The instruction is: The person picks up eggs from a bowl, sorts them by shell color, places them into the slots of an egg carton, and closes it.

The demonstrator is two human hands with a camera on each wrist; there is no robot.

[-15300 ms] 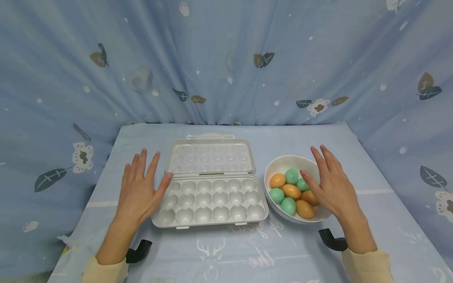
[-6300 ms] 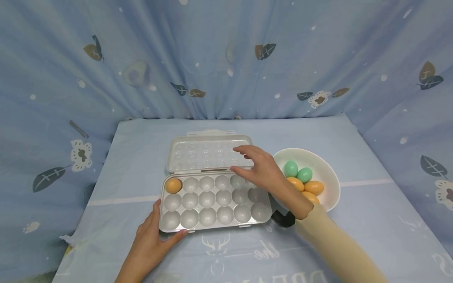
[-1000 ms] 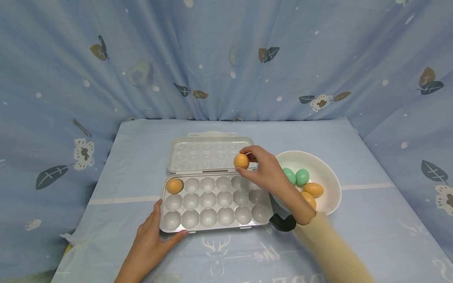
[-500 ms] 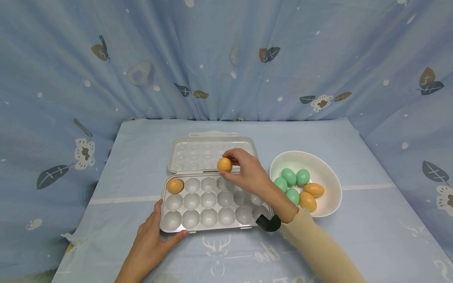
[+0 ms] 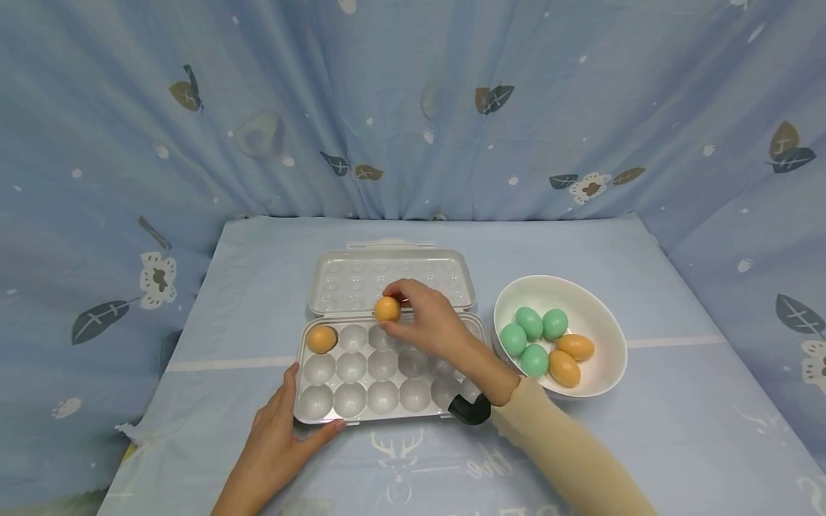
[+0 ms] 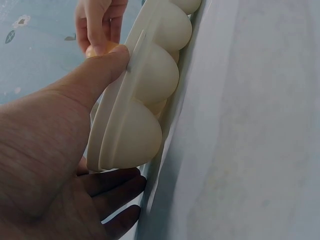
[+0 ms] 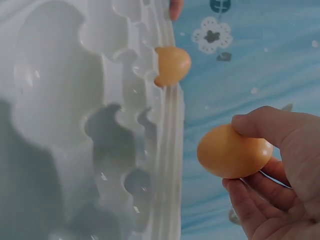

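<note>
Pale-blue tablecloth (image 5: pixel 684 401) underlies the egg carton (image 5: pixel 383 365) your spread left hand (image 5: pixel 277 437) grips, while your half-closed right hand (image 5: pixel 429 322) pinches an orange egg (image 5: pixel 386 309) clear of its palm, likely light and slippery, best held round its middle.

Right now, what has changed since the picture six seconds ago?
The right hand, empty then, has moved left and grips a smooth orange egg near the pale grey plastic egg tray's back row. The white bowl shows two orange eggs instead of three. Unchanged: left hand holding the tray, its seated orange egg, open lid.
</note>
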